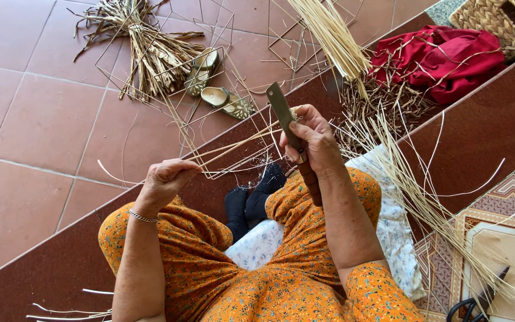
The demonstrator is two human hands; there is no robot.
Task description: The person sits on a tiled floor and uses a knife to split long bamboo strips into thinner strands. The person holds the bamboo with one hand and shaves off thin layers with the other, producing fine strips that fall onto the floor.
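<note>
My right hand grips a knife with a flat metal blade pointing up and a brown wooden handle that sticks out below my fist. My left hand pinches the near end of a thin pale cane strip. The strip runs up and to the right to the blade, where my right thumb presses on it. Both hands are held above my lap, which is covered by an orange flowered dress. My feet in black socks rest on the step below.
A bundle of pale straight canes and loose strips lie to my right. Dry brown stalks and a pair of sandals sit on the red tiles. Red cloth, a woven basket and scissors lie to the right.
</note>
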